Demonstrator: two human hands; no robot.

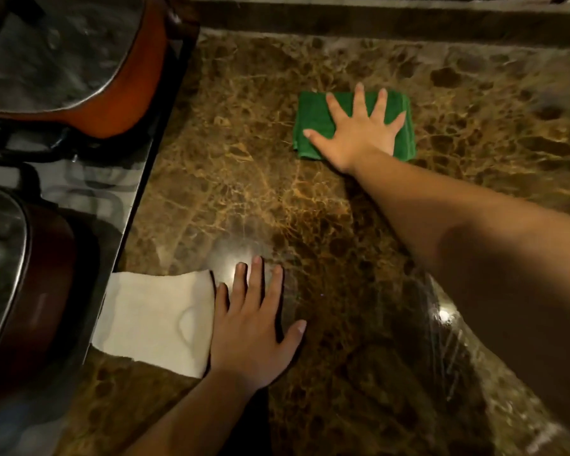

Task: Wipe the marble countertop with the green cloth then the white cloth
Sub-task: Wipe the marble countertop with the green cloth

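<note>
A folded green cloth [313, 126] lies on the brown marble countertop [244, 192] toward the back. My right hand [359, 133] presses flat on top of it with fingers spread, covering its middle. A folded white cloth [155, 317] lies near the front left, beside the stove edge. My left hand [254, 327] rests palm down on the bare marble, fingers apart, its little-finger side touching the white cloth's right edge.
A black glass stove top [89, 192] borders the countertop on the left. It carries an orange pot with a glass lid [139, 77] at the back and a dark red pot [30, 291] at the front. A raised marble ledge [375, 21] runs along the back.
</note>
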